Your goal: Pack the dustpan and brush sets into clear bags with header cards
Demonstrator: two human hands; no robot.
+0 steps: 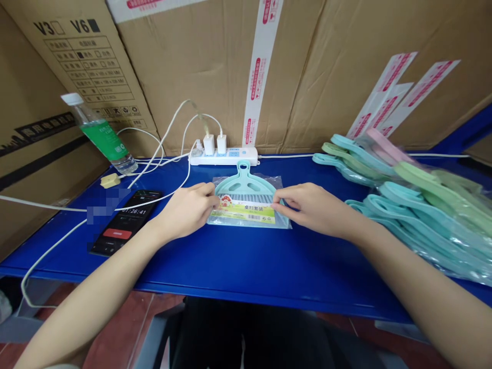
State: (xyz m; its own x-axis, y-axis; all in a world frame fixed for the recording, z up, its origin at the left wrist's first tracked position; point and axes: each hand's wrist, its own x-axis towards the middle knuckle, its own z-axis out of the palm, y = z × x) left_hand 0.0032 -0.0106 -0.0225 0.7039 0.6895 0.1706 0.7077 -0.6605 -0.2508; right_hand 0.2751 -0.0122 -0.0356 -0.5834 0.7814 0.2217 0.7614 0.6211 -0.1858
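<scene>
Head view: a person's left hand [187,211] and right hand [312,211] sit at opposite ends of a clear plastic bag [249,221] lying flat on a blue counter [230,261]. The bag contains a teal dustpan [246,184] with grey bristles [246,197] showing across it; the dustpan's looped handle reaches past the bag's top edge. A yellow-and-green printed label [246,211] runs across the front. Left hand: closed narrowly, holding the bag's left side beside the label. Right hand: likewise narrow, holding the right side. Left of the left hand lies a black phone [126,223], its screen lit. Behind the bag, a white power strip [223,157] carries two white chargers [209,145]. To the right, bagged teal, green and pink plastic pieces [415,205] are heaped near the right hand. A cardboard carton [207,66] stands along the counter's back edge.
</scene>
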